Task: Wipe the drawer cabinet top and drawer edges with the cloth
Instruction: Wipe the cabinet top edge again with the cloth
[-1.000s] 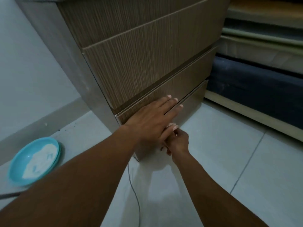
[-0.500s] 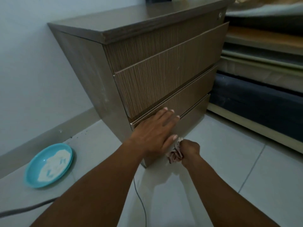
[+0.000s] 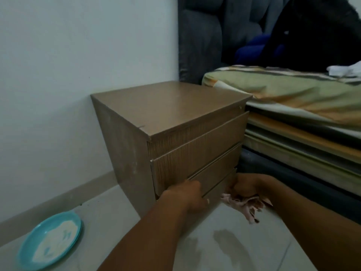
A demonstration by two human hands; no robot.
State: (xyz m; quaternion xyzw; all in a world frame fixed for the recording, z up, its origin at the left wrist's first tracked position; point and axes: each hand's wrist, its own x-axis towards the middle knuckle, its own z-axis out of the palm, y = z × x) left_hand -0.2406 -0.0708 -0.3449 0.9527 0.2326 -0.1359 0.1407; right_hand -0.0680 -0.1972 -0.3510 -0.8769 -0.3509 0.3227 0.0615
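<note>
A brown wood-grain drawer cabinet (image 3: 172,106) stands on the floor against the white wall, its drawers closed or nearly so. My left hand (image 3: 185,194) rests against the front of the lower drawers, fingers curled at a drawer edge. My right hand (image 3: 246,185) is at the cabinet's bottom right corner, closed around a crumpled pinkish cloth (image 3: 244,206) that hangs below the fist. The cabinet's bare top is in full view.
A turquoise plate (image 3: 50,241) with white powder lies on the tiled floor at lower left. A bed with stacked mattresses (image 3: 304,133) and a striped sheet stands right beside the cabinet. A wet patch (image 3: 230,243) marks the floor in front.
The camera has lifted and pulled back, so the cabinet top and bed now show. My left hand curled from flat on the drawer front. My right hand with the cloth moved right.
</note>
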